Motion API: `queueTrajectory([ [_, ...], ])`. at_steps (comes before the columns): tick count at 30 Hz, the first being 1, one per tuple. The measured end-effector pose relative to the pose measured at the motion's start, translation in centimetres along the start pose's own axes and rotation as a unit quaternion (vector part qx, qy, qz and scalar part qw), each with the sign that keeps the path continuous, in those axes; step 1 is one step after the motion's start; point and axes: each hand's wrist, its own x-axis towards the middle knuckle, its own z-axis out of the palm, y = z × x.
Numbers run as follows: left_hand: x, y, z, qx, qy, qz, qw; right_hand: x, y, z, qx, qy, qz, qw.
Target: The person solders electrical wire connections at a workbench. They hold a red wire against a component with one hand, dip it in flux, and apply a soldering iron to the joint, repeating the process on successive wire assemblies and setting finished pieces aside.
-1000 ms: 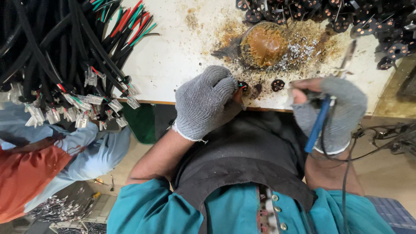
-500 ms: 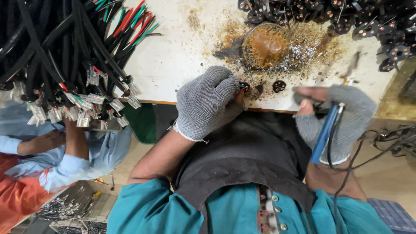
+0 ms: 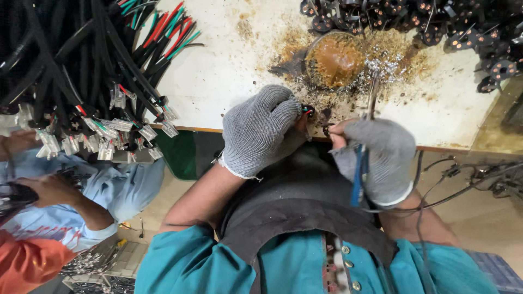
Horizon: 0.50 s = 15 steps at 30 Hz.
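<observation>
Two gloved hands, at the near edge of a stained white bench (image 3: 229, 76).
Left hand (image 3: 260, 130): clenched around a small connector (image 3: 308, 110) with red and green wire ends, held just off the bench edge.
Right hand (image 3: 381, 158): grasping a blue-handled soldering iron (image 3: 360, 163); its tip (image 3: 373, 90) reaches up beside a round tin of brown flux (image 3: 333, 59), amid solder spatter.
Black cable bundles (image 3: 71, 71) with white plugs: upper left, well apart.
Dark round parts (image 3: 436, 24): heaped along the far edge.
Another person's hand (image 3: 52, 188): lower left, on separate work.
Risks, as judged: bare fingertip near the hot iron, so a burn; tip drifting, so solder bridging neighbouring wire ends; iron's cord (image 3: 463, 188) snagging and jerking the tip; connector slipping from the glove's grip.
</observation>
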Motion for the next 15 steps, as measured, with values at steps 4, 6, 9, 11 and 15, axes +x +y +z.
queueTrajectory([
  [4, 0.0, 0.2, 0.0, 0.002, -0.011, -0.017, 1.0, 1.7, -0.5, 0.4, -0.042, 0.087, -0.016, 0.995],
  [6, -0.2, 0.2, -0.2, 0.002, -0.034, -0.03, 0.999, 2.1, -0.1, -1.0, -0.097, 0.07, -0.036, 0.992],
  [9, -0.3, 0.1, -0.6, -0.012, -0.007, -0.008, 1.0, 2.2, -0.3, -2.0, -0.161, 0.049, -0.069, 0.983],
  [11, -0.4, 0.1, -0.9, -0.017, -0.007, -0.014, 1.0, 2.3, -0.8, -2.5, -0.18, 0.035, -0.143, 0.973],
  [15, -0.4, 0.3, -1.0, -0.008, 0.006, -0.014, 1.0, 3.1, -1.9, -2.8, 0.11, -0.1, 0.12, 0.982],
])
